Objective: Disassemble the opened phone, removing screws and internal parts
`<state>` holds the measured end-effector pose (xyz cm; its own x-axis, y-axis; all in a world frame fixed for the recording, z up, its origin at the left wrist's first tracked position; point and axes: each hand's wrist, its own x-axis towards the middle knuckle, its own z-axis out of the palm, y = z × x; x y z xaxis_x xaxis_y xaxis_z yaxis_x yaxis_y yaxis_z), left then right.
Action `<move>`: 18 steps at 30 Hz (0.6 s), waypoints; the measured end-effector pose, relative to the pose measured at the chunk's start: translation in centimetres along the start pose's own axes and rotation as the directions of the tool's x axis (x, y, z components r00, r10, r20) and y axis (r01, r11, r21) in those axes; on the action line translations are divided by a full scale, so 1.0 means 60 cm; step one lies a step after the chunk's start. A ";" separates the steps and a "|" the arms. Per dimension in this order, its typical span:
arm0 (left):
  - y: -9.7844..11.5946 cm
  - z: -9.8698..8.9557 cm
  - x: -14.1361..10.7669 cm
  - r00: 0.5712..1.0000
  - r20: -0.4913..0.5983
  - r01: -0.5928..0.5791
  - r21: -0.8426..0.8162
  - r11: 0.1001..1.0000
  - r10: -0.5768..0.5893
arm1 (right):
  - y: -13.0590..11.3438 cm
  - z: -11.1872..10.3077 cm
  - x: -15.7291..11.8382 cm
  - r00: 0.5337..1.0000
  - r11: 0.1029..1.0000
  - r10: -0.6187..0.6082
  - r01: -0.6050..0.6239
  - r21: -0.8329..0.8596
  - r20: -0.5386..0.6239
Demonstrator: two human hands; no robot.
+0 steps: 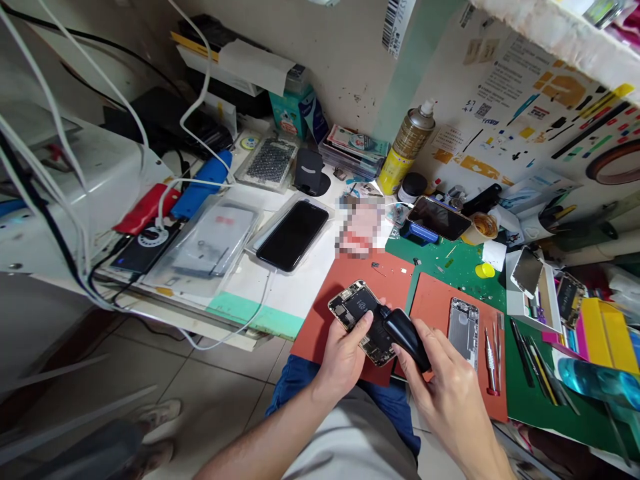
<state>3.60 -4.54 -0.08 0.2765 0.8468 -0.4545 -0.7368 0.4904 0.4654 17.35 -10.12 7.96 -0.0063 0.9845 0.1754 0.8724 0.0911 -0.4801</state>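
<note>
My left hand (345, 357) grips an opened phone (356, 303) with its battery and circuit parts showing, the thumb lying across it. The phone is tilted above the red mat (315, 327). In my right hand (445, 373) is a black bottle-like tool (407, 337), held between thumb and fingers. Its narrow tip points at the phone's inside, near my left thumb; whether it touches cannot be made out. To the right, an empty silver phone housing (464, 330) lies on a second red mat (430, 293), beside a screwdriver (490, 363) and tweezers.
A black-screened phone (293, 233) rests on a clear case at the left. Behind stand a spray can (407, 147) and a propped phone (439, 218). Pens, a white box (517, 300) and a blue bottle (600, 381) are at the right. White cables hang at the left.
</note>
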 end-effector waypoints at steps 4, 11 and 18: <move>-0.001 -0.002 0.000 1.000 -0.023 0.008 -0.024 1.000 -0.008 | 0.002 -0.002 -0.005 1.000 1.000 0.011 -0.011 -0.026 0.009; 0.001 -0.001 0.000 1.000 -0.025 0.003 -0.017 1.000 -0.004 | 0.004 -0.007 -0.012 1.000 0.999 0.024 -0.023 -0.038 0.015; 0.003 0.000 0.002 0.999 -0.041 0.008 -0.005 1.000 -0.008 | -0.004 -0.016 -0.014 0.998 0.998 0.049 -0.047 -0.032 0.044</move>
<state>3.51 -4.36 -0.07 0.2568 0.8335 -0.4892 -0.7376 0.4961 0.4580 17.64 -11.12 8.74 0.0147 0.9934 0.1142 0.8868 0.0398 -0.4605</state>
